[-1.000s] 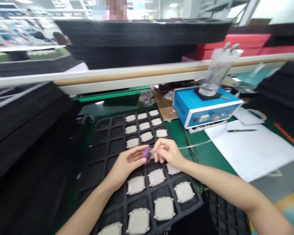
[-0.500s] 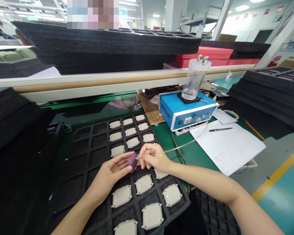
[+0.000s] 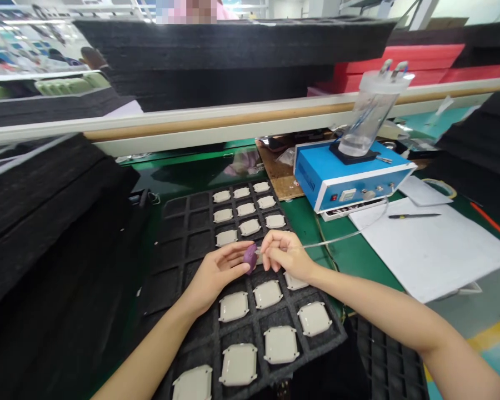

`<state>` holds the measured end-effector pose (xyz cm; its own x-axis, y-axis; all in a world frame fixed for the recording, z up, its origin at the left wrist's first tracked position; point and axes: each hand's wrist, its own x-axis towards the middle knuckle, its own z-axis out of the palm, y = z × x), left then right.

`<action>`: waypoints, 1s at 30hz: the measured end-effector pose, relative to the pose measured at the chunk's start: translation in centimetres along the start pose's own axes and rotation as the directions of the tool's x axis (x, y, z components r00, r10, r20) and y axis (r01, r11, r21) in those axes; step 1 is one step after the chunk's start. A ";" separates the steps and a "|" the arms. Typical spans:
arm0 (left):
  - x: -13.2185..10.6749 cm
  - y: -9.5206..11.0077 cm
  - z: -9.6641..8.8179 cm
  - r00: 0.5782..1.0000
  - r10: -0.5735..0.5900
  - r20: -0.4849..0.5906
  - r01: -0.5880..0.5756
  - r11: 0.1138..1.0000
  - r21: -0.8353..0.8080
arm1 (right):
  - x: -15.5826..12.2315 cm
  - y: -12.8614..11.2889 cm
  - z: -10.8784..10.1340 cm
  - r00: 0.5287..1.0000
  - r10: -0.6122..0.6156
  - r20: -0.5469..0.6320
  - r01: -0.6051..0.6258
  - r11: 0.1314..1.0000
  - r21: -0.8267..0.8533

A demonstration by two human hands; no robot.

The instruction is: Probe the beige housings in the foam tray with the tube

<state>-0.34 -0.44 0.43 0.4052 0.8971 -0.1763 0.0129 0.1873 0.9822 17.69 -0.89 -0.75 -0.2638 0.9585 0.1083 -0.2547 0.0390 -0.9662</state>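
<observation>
Presently, a small purple object point(image 3: 250, 259) is held in the left hand point(image 3: 216, 272), apparently between thumb and fingertips, with the other fingers extended. The tip of a thin clear tube point(image 3: 341, 240) is pinched between thumb and forefinger of the right hand point(image 3: 285, 255) and is brought up just beside the purple object; whether the two touch cannot be told, as the junction is partly hidden by the fingers. Both hands are held close together above a black foam tray point(image 3: 200, 222), and the purple object lies between them, over the tray's middle rows. Pale square pieces point(image 3: 233, 306) are seated one to a compartment, presumably so that they are kept apart and prevented from sliding. The tube is led back across the green surface point(image 3: 304, 228) to a blue bench unit point(image 3: 337, 178), on which a clear cylinder point(image 3: 369, 119) stands; the right hand's position on that side is judged to suit the tube's run. A sheet of paper point(image 3: 433, 250) and a pen point(image 3: 412, 215) lie to the right of the unit, and stacked black foam trays point(image 3: 45, 222) are piled at the left.
</observation>
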 end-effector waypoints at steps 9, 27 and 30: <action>0.1 -0.5 0.0 0.999 0.040 -0.016 -0.040 0.999 -0.011 | -0.2 -0.1 -0.2 1.000 -0.013 0.007 0.013 1.000 -0.022; 0.2 -0.2 0.0 1.000 -0.005 0.003 0.005 1.000 -0.009 | -0.1 0.3 -0.2 1.000 0.012 0.002 -0.012 1.000 0.024; 0.3 -0.2 -0.2 1.000 -0.028 -0.011 0.029 0.999 0.024 | 0.2 0.6 -0.3 1.000 0.012 0.023 -0.013 0.999 0.050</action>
<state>-0.40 -0.14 0.22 0.3942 0.8959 -0.2048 0.0466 0.2031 0.9780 17.80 -0.62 -1.42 -0.2883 0.9521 0.1023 -0.2973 0.0126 -0.9547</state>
